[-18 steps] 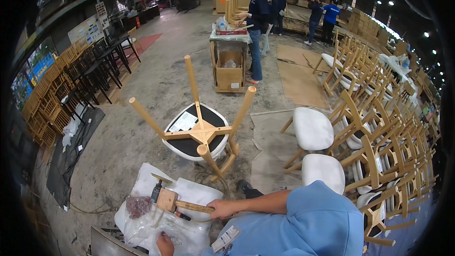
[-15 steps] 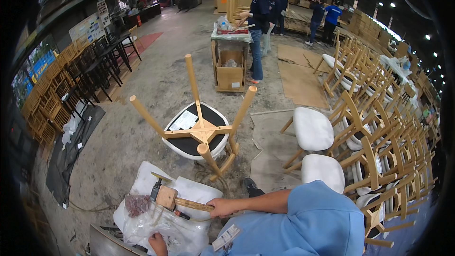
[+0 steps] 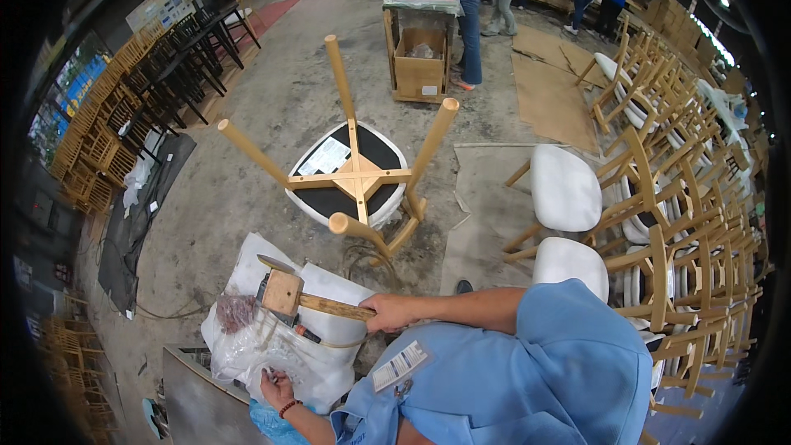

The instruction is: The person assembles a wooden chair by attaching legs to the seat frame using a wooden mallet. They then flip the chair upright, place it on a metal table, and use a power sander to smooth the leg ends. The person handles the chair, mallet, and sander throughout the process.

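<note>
Head view: our R hand (image 3: 384,313) is wrapped round the butt end of a wooden mallet (image 3: 311,302), its block head over the white padding (image 3: 334,278) to our L; that far-back grip prob. gives leverage. Our L hand (image 3: 278,386) is half curled at a clear plastic bag (image 3: 241,359); w/ so much shine there, we can't tell if the fingertips pinch anything. A packet of reddish-brown bits (image 3: 236,313) sits just beside the mallet head, handy for us. The dining chair (image 3: 358,181) is upside down just beyond the padding, so its underside & legs face up to us. Looks tidy: pale wood, 4 round legs splayed, crossed brace over a black seat base, white label (image 3: 326,156), white seat edge.
</note>
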Motion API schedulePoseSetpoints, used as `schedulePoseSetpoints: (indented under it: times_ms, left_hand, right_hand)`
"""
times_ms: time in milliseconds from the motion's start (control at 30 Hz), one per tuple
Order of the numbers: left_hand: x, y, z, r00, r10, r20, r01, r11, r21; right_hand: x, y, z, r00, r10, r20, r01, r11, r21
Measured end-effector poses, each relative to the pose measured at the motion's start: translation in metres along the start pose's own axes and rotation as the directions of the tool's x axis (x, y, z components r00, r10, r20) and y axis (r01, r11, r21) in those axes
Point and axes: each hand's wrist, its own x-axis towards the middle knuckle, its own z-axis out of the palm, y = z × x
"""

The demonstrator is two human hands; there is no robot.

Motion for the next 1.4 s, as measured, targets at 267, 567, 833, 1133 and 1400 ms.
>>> schedulePoseSetpoints:
  times_ms: [267,567,833,1133,1400]
  left_hand:
    - [-0.029,-0.003,0.037,0.623,0.658,0.422,-0.417,-0.177,0.891]
    - [-0.038,0.021,0.037,0.618,0.539,0.572,-0.394,-0.418,0.819]
    - [-0.023,0.014,0.024,0.583,0.543,0.604,-0.396,-0.458,0.796]
    - [-0.092,0.010,0.020,0.948,0.096,0.302,-0.298,0.594,0.747]
    - [-0.223,-0.225,0.238,0.213,-0.078,0.974,-0.952,-0.238,0.190]
  right_hand:
    - [-0.028,0.003,-0.039,0.998,-0.054,-0.043,0.058,0.994,0.090]
    - [-0.030,0.012,-0.042,0.987,-0.134,-0.091,0.151,0.965,0.215]
    - [-0.042,-0.001,-0.023,0.983,-0.150,-0.106,0.165,0.976,0.145]
    - [-0.073,-0.025,-0.043,0.944,-0.315,-0.097,0.327,0.929,0.170]
    - [-0.077,-0.015,-0.123,0.640,-0.688,-0.341,0.603,0.725,-0.332]
